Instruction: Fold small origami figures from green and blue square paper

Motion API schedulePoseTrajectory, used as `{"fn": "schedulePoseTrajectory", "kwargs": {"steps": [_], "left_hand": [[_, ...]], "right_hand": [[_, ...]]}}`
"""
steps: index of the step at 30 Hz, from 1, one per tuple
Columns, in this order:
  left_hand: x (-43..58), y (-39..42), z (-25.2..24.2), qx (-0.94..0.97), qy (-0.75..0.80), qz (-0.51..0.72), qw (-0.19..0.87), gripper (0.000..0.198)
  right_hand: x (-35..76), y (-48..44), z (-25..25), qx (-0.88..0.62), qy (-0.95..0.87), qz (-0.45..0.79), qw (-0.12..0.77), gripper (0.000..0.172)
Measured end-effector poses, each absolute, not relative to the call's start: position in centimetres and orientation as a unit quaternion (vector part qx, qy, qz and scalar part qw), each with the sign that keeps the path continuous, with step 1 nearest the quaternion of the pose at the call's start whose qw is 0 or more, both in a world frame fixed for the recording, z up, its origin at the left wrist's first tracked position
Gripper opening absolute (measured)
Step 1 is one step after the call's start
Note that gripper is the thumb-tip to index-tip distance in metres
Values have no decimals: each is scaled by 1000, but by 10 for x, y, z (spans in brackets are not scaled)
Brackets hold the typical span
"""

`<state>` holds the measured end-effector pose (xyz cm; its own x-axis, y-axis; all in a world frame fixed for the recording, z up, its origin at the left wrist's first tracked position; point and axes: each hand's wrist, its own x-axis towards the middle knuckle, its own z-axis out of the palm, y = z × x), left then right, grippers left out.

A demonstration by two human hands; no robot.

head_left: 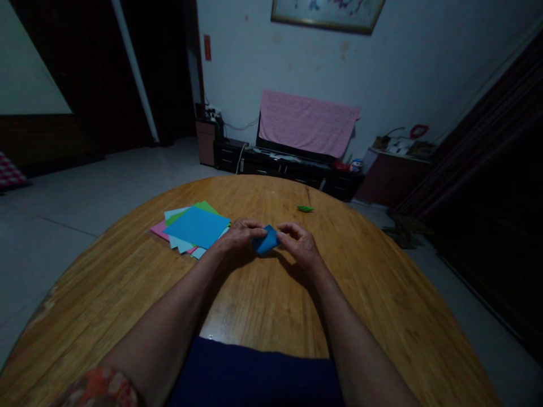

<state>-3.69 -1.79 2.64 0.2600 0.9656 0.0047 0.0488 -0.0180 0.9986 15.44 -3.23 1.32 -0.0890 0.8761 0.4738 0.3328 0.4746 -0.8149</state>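
Note:
A small folded blue paper (266, 239) sits between both hands over the middle of a round wooden table (263, 305). My left hand (240, 237) pinches its left side with curled fingers. My right hand (299, 242) pinches its right edge, fingers bent. To the left lies a fanned stack of coloured paper squares (193, 228), a blue sheet on top, with green, pink and pale blue beneath. A small green folded piece (305, 208) rests farther back on the table.
Beyond the table stand a low dark TV unit (280, 164) with a pink cloth (307, 122) draped over the screen and a side cabinet (392, 172) with clutter. Dark curtains hang at right. Grey tiled floor lies to the left.

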Motion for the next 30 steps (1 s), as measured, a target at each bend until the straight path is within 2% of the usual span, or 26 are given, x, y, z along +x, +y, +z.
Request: {"fn": "schedulePoseTrajectory", "kwargs": {"steps": [4,7,20,24,30], "left_hand": [[-39,-26,31,475,412,484,609,22],[-37,-30,33,451,389,494,634,25],[-21,-35,25,404,357,497,680,28],[-24,-27,18,435,370,502,649,26],[-30,-20,14,456,395,510,613,24]], "right_hand": [[152,-32,10,-442,-636,366,516,37],[146,-35,10,-440,-607,415,515,42],[135,-41,15,-464,-560,387,567,30],[137,-40,14,-468,-552,375,579,31],[140,-42,15,-460,-514,439,576,33]]}}
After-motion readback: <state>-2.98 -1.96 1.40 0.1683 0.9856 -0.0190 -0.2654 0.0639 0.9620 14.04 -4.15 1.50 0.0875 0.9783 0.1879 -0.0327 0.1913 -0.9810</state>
